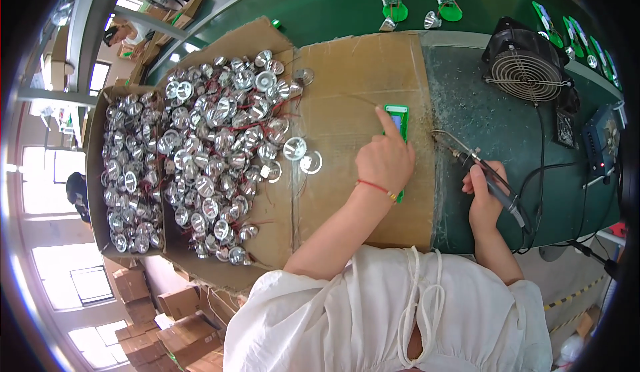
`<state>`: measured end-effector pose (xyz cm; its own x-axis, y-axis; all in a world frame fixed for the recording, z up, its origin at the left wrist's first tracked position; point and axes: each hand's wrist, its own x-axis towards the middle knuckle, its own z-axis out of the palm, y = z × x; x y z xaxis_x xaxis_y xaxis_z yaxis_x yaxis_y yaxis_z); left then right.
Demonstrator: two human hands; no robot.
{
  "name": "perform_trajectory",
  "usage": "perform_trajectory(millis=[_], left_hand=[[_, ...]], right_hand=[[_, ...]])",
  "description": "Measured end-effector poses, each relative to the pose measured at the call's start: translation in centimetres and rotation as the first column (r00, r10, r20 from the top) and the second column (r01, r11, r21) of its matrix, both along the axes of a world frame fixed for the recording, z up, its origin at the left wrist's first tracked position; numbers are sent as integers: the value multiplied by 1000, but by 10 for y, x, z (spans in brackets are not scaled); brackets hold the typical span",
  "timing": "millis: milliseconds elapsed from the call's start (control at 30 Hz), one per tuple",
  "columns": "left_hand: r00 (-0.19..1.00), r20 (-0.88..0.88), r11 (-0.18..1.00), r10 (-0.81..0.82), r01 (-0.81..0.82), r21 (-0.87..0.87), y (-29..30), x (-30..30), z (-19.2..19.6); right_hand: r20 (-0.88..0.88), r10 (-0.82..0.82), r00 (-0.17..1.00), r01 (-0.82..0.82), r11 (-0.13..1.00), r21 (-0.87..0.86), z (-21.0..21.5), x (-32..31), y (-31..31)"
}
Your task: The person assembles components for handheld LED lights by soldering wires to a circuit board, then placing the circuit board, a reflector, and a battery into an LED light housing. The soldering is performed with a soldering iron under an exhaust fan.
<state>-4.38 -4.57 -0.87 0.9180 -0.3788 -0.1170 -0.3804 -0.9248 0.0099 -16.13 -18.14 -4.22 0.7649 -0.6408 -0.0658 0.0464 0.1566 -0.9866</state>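
Note:
My left hand (385, 159) rests on a green circuit board (399, 116) that lies on a cardboard sheet (347, 85), its forefinger pointing along the board; a red string circles the wrist. My right hand (484, 202) grips a soldering iron (490, 179) by its dark handle. The iron's metal tip (441, 134) hovers just right of the board, over the cardboard's edge. A thin wire runs from the board toward the upper left.
A big heap of shiny metal lamp housings with red wires (220, 152) covers the left cardboard; more fill a box (127, 172). A black fan (527, 69) and a soldering station (603, 142) stand right. More green boards (393, 2) lie on the belt behind.

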Motion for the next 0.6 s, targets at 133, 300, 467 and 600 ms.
perform_trajectory(millis=[133,300,467,600], left_hand=[[996,-84,998,11,-16,-56,11,-3,9],[914,405,979,-18,99,-180,119,-1,12],[819,516,964,-249,262,50,148,-9,9],[783,552,935,-287,354,-15,144,12,-19]], right_hand=[[12,-28,1000,28,999,-33,-3,-1,2],[-3,-44,999,44,999,-21,-5,-10,0],[29,-18,999,17,1000,4,-5,-4,0],[49,-8,999,10,999,-37,-9,-8,3]])
